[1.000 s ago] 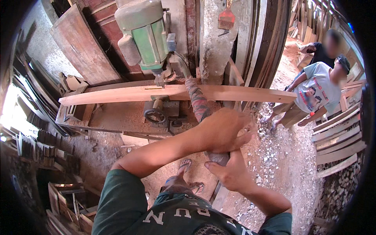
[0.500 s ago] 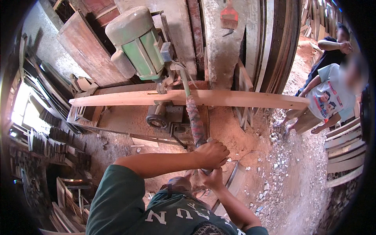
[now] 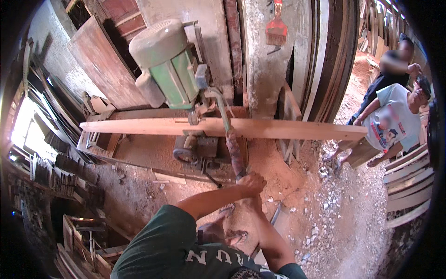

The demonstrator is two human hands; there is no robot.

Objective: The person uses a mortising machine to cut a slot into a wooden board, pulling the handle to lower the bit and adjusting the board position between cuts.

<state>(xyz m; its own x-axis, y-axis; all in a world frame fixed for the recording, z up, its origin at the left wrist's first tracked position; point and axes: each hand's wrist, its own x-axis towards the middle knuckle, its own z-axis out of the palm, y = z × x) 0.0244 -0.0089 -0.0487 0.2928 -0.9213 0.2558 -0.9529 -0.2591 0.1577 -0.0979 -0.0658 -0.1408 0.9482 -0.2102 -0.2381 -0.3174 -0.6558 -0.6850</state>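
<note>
My left hand [image 3: 251, 182] grips the lower end of a long dark lever handle [image 3: 234, 153] that runs up to a saw machine with a green motor [image 3: 165, 69]. Just below it, my right hand [image 3: 253, 202] is closed on the same handle and is partly hidden by the left. A long pale wooden plank [image 3: 288, 129] lies crosswise on the machine's bed, under the motor head. Both forearms reach forward from my green shirt.
Two other people [image 3: 392, 116] stand at the right beside stacked boards [image 3: 409, 186]. A red brush [image 3: 277, 25] hangs on the concrete post. Wood pieces are piled at the left [image 3: 60, 162]. Sawdust and gravel cover the ground.
Both hands have moved away from the camera down toward the handle's end, now looking smaller. The view has shifted, so the machine and plank sit lower and more central in the picture.
</note>
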